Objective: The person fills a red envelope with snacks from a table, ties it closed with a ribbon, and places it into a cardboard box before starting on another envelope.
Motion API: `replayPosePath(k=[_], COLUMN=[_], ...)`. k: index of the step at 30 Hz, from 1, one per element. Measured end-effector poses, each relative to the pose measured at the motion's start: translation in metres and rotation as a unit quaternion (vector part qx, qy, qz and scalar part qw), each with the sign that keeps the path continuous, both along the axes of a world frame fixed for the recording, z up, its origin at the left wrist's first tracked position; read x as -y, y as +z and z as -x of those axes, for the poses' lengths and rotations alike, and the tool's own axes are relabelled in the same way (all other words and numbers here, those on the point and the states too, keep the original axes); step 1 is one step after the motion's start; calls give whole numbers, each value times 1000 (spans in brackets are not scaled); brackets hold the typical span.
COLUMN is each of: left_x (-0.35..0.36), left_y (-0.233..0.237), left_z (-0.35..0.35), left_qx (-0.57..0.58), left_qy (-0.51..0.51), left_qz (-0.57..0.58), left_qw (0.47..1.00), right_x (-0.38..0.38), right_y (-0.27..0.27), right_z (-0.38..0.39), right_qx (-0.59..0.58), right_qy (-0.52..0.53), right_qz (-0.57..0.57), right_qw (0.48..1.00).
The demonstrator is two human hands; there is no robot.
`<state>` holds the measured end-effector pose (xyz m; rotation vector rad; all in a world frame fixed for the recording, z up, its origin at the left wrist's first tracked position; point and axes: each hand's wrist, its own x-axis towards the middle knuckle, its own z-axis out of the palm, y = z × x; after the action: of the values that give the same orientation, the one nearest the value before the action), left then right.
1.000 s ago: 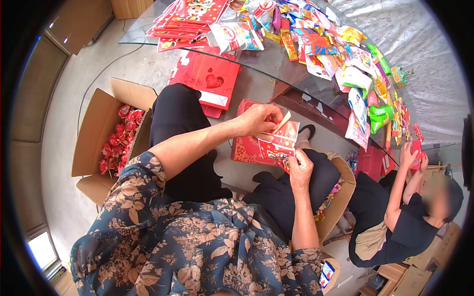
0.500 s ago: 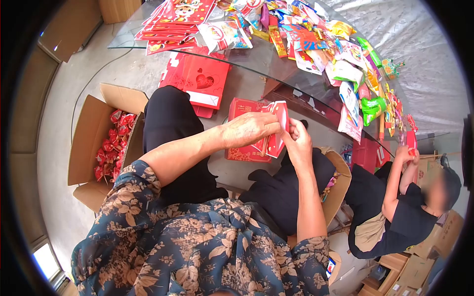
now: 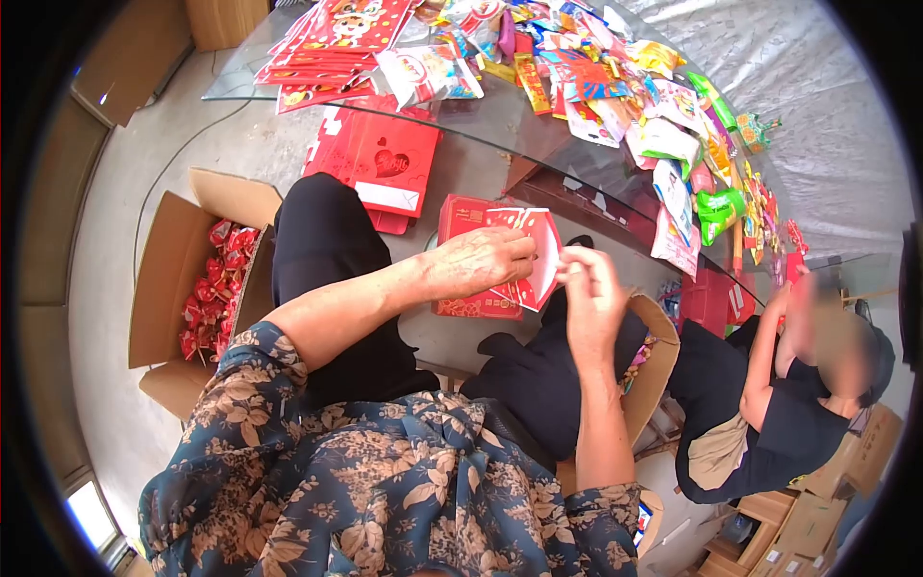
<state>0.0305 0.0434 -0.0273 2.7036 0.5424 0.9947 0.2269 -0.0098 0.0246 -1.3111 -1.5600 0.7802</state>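
Note:
A small red paper packet [image 3: 540,252] with a pale pink inside is held in front of my lap. My left hand [image 3: 478,262] comes from the left with its fingers closed on the packet's left part. My right hand [image 3: 591,293] is at the packet's right edge, thumb and fingertips pinched together; what they hold, if anything, is too small to make out. Behind the packet lies a red box [image 3: 460,219] with gold print, partly hidden by my left hand.
A glass table [image 3: 481,125] ahead bears red printed bags [image 3: 351,27] and many snack packets [image 3: 663,139]. Red bags with a heart [image 3: 389,159] lie below its edge. Cardboard boxes stand left [image 3: 163,279] and right [image 3: 657,385]. Another person [image 3: 798,423] sits at the right.
My right hand has moved slightly right and up from the packet's middle to its right edge. The packet now shows more of its pink inside. The co-worker's hands have shifted slightly.

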Motion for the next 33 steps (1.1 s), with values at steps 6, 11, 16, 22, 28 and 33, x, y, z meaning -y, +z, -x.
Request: replayPosePath(k=[6, 11, 16, 22, 28, 33], left_x=[6, 5, 10, 1, -3, -5], left_y=[2, 0, -5, -5, -4, -6], left_z=[-7, -4, -4, -5, 0, -2], left_qx=[-12, -28, -56, -51, -54, -52], left_qy=[-51, -68, -73, -54, -13, -3], left_qz=[-16, -1, -4, 29, 28, -30], left_qw=[998, 997, 996, 997, 998, 998], right_x=[-32, -52, -66, -54, -24, -12], right_y=[-52, -53, -107, -93, -48, -4], right_z=[-15, -4, -22, -19, -13, -23], right_qx=[59, -21, 158, 276, 133, -42], right_qy=[81, 166, 249, 253, 171, 143], right_qz=[315, 398, 289, 195, 265, 271], right_qw=[944, 902, 911, 907, 939, 951])
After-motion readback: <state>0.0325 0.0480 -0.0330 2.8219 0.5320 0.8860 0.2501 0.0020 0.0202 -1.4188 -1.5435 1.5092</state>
